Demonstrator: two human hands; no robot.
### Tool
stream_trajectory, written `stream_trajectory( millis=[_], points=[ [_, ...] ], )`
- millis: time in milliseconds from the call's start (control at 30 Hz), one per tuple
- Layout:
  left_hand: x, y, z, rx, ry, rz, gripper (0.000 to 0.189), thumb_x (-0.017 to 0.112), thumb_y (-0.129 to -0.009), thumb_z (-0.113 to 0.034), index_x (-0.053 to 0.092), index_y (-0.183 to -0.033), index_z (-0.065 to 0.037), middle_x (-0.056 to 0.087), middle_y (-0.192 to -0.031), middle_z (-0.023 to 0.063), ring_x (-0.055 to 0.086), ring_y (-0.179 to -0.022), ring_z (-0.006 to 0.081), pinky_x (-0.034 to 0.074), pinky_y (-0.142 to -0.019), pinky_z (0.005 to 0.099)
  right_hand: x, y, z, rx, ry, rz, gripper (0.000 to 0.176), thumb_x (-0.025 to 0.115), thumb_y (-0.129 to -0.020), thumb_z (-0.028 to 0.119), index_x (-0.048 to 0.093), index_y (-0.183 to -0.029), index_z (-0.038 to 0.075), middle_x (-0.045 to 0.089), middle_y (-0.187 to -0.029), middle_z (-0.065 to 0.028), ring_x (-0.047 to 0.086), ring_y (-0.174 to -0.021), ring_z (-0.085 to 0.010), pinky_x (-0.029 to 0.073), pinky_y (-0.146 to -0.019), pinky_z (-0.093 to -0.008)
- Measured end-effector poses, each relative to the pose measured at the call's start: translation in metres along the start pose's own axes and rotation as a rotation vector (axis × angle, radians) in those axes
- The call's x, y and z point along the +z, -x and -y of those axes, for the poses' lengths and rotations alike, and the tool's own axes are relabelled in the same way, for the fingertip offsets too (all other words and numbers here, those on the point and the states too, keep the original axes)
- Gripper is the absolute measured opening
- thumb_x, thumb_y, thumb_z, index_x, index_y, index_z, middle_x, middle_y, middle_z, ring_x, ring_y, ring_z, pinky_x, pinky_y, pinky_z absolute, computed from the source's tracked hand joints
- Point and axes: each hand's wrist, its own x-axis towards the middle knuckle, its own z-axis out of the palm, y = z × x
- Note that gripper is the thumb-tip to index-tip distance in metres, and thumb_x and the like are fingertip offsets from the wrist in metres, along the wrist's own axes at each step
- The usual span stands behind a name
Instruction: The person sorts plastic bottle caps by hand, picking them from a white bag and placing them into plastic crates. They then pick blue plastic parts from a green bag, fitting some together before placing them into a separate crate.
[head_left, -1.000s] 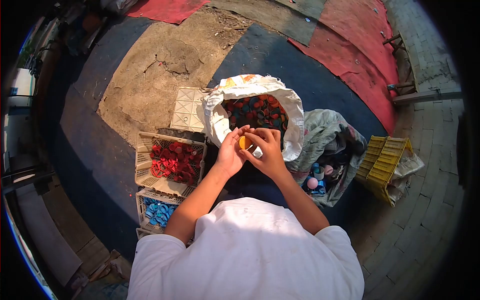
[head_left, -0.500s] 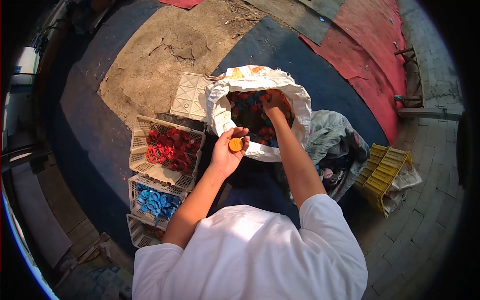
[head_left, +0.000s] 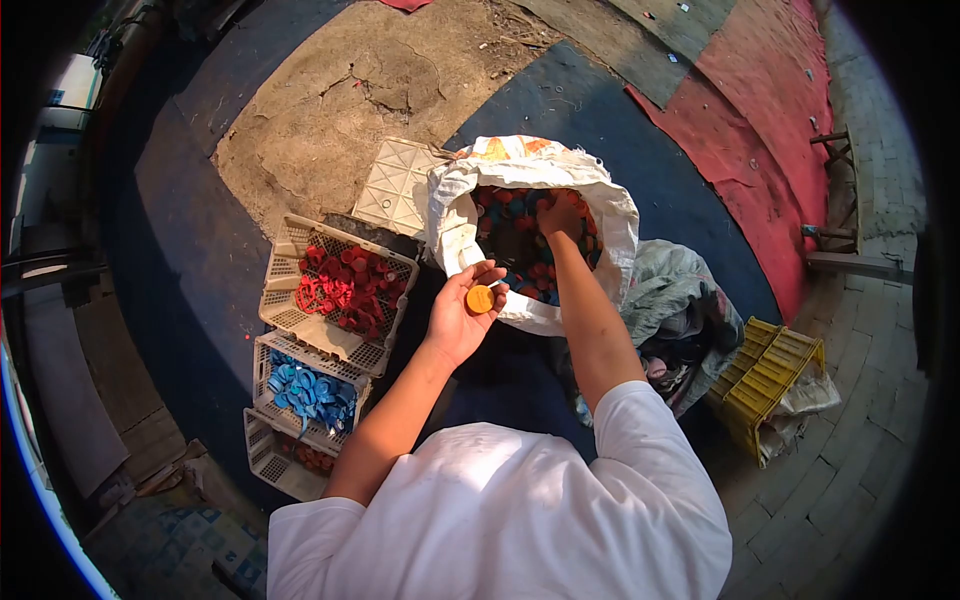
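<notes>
On the left hand, an orange cap; right hand in sack.

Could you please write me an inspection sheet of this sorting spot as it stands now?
Surface: ground patched with dark blue and red mats, bare earth between; brick paving on the right.
Job's things: white sack of mixed bottle caps; orange cap; crate of red caps, crate of blue caps beside it.
Clutter: grey sack, yellow crate, flat white grid panel.
Hands: left hand open, orange cap resting on it; right hand down in the white sack, grip hidden.
Cables: nothing seen.
Surroundings: outdoors, sunlit.
</notes>
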Motion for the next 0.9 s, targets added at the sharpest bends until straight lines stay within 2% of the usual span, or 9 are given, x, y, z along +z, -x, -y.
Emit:
stream_trajectory(
  millis=[233, 333, 533, 633, 767, 833, 867, 900],
  points=[
    [0.001, 0.003, 0.001, 0.012, -0.008, -0.002, 0.031, 0.046, -0.105, -0.025, 0.060, -0.121, -0.003, 0.066, -0.116, 0.0107, 0.063, -0.101, 0.0234, 0.053, -0.090, 0.0340, 0.004, -0.006, -0.006, -0.006, -0.067, 0.028, 0.049, 0.068, -0.091, 0.035, 0.054, -0.133, 0.015, 0.067, -0.127, -0.0140, 0.063, -0.120, -0.0370, 0.051, -0.097, -0.0539],
    [0.002, 0.004, 0.002, 0.014, 0.005, -0.005, 0.031, 0.046, -0.105, -0.025, 0.060, -0.121, -0.003, 0.066, -0.115, 0.0107, 0.063, -0.101, 0.0234, 0.053, -0.090, 0.0339, 0.010, -0.001, -0.002, 0.002, -0.041, -0.144, 0.029, 0.074, -0.083, 0.034, 0.068, -0.100, 0.011, 0.074, -0.102, -0.0132, 0.070, -0.102, -0.0333, 0.054, -0.088, -0.0473],
    [0.000, 0.006, 0.003, 0.018, 0.016, -0.016, 0.031, 0.045, -0.105, -0.025, 0.060, -0.121, -0.003, 0.067, -0.115, 0.0107, 0.063, -0.101, 0.0234, 0.053, -0.091, 0.0340, -0.003, 0.007, 0.000, -0.094, -0.164, -0.103, 0.038, 0.077, -0.081, 0.038, 0.068, -0.102, 0.009, 0.074, -0.098, -0.0115, 0.070, -0.098, -0.0322, 0.054, -0.086, -0.0442],
    [-0.001, 0.004, 0.001, 0.016, 0.030, 0.005, 0.031, 0.045, -0.105, -0.024, 0.060, -0.121, -0.003, 0.067, -0.115, 0.0108, 0.064, -0.101, 0.0235, 0.053, -0.091, 0.0343, -0.016, 0.011, -0.003, -0.214, -0.268, -0.145, 0.034, 0.080, -0.080, 0.031, 0.069, -0.102, 0.008, 0.074, -0.095, -0.0100, 0.071, -0.092, -0.0273, 0.054, -0.082, -0.0399],
    [0.002, 0.001, 0.003, 0.009, 0.020, 0.014, 0.030, 0.046, -0.105, -0.024, 0.060, -0.120, -0.003, 0.067, -0.116, 0.0109, 0.064, -0.103, 0.0243, 0.053, -0.092, 0.0351, -0.034, 0.042, -0.012, -0.437, -0.579, -0.180, 0.029, 0.080, -0.080, 0.020, 0.069, -0.102, 0.004, 0.073, -0.091, -0.0083, 0.070, -0.082, -0.0184, 0.054, -0.074, -0.0328],
    [0.011, 0.002, 0.004, 0.010, 0.009, -0.018, 0.029, 0.047, -0.104, -0.023, 0.060, -0.120, -0.003, 0.067, -0.117, 0.0110, 0.064, -0.105, 0.0249, 0.053, -0.094, 0.0353, -0.054, 0.076, -0.009, -0.485, -0.631, -0.181, 0.028, 0.080, -0.081, 0.018, 0.069, -0.102, 0.004, 0.073, -0.091, -0.0094, 0.070, -0.078, -0.0172, 0.054, -0.072, -0.0306],
    [0.019, 0.002, 0.005, 0.025, 0.011, -0.028, 0.028, 0.047, -0.104, -0.022, 0.060, -0.121, -0.003, 0.067, -0.119, 0.0111, 0.064, -0.108, 0.0256, 0.052, -0.097, 0.0355, -0.075, 0.103, 0.005, -0.545, -0.642, -0.225, 0.022, 0.079, -0.082, 0.013, 0.068, -0.098, 0.003, 0.070, -0.087, -0.0066, 0.065, -0.070, -0.0107, 0.051, -0.065, -0.0261],
    [0.022, 0.001, 0.006, 0.029, 0.002, -0.002, 0.029, 0.047, -0.104, -0.022, 0.059, -0.121, -0.003, 0.066, -0.122, 0.0111, 0.063, -0.112, 0.0262, 0.052, -0.098, 0.0367, -0.084, 0.120, 0.009, -0.568, -0.677, -0.224, 0.021, 0.079, -0.082, 0.011, 0.068, -0.098, 0.003, 0.068, -0.086, -0.0056, 0.063, -0.068, -0.0098, 0.050, -0.064, -0.0256]
  ],
)
